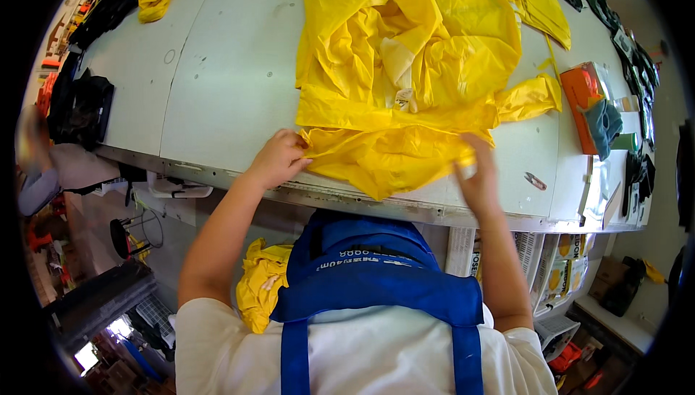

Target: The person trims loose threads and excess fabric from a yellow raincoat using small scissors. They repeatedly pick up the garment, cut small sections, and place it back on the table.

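A large crumpled yellow plastic garment (413,55) lies spread on the pale work table (224,83). Its near edge is folded over and hangs slightly past the table's front rim. My left hand (279,157) pinches the left corner of that folded edge. My right hand (476,170) grips the same edge on the right side. A white label (405,99) shows near the garment's middle.
An orange box (583,98) with a teal cloth (604,123) sits at the table's right. Small snips (534,180) lie near the right front edge. Another yellow piece (262,283) hangs below the table by my blue apron (376,279). Dark garments (83,109) lie at the left.
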The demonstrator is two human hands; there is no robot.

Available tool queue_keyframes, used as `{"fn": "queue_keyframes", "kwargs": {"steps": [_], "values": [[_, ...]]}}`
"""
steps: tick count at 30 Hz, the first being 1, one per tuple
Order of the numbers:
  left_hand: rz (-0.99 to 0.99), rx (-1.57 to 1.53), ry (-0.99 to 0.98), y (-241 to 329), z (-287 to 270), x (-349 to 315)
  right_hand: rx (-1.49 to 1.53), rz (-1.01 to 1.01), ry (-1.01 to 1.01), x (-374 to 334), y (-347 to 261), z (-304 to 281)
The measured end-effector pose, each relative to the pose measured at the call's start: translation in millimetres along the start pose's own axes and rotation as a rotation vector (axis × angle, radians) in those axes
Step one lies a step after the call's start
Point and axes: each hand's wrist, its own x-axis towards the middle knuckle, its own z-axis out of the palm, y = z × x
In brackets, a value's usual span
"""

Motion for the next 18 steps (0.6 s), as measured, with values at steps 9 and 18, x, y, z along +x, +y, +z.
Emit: {"fn": "queue_keyframes", "kwargs": {"steps": [9, 18], "values": [[-0.539, -0.252, 0.094, -34, 5, -11, -0.006, -0.226, -0.859, -52, -39, 53], [-0.237, 0.149, 0.386, 39, 31, 2, -0.082, 0.039, -0.115, -15, -21, 67]]}}
